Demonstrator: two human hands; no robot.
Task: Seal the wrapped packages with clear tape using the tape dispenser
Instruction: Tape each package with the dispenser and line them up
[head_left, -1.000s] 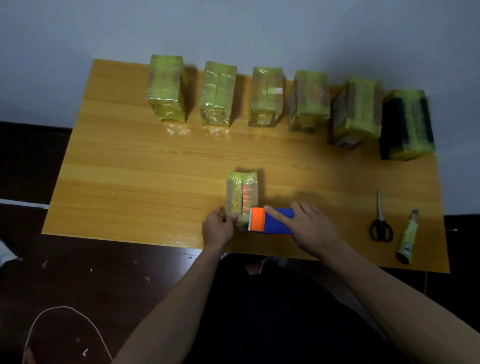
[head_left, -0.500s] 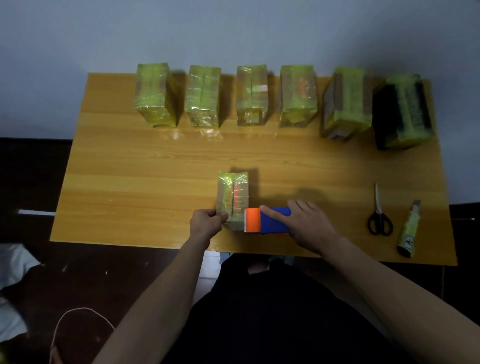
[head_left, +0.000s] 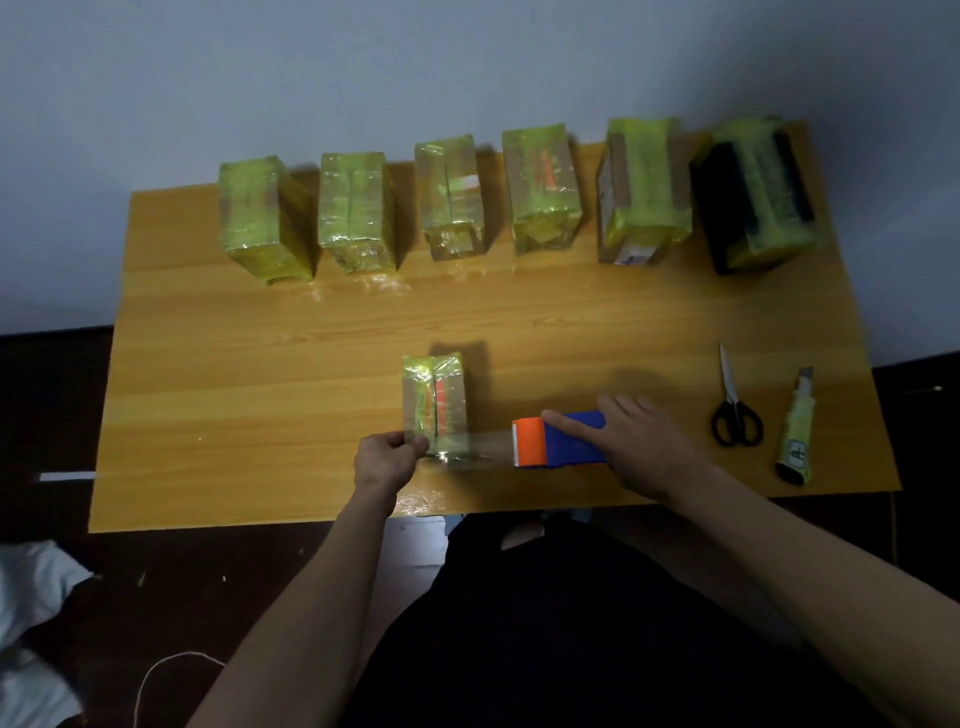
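Observation:
A small package (head_left: 435, 400) wrapped in yellowish clear film stands upright near the table's front edge. My left hand (head_left: 387, 457) grips its lower left corner with curled fingers. My right hand (head_left: 636, 441) holds the blue and orange tape dispenser (head_left: 558, 439), index finger stretched along its top. The dispenser sits a short way right of the package. A strip of clear tape (head_left: 488, 449) stretches from the package's base to the dispenser's orange end.
Several wrapped packages (head_left: 449, 195) stand in a row along the back of the wooden table (head_left: 260, 364), the rightmost one black (head_left: 756, 195). Scissors (head_left: 733, 402) and a yellow utility knife (head_left: 797, 431) lie at the right front.
My right hand has drawn the dispenser to the right, away from the package, pulling out a strip of tape. My left hand still holds the package.

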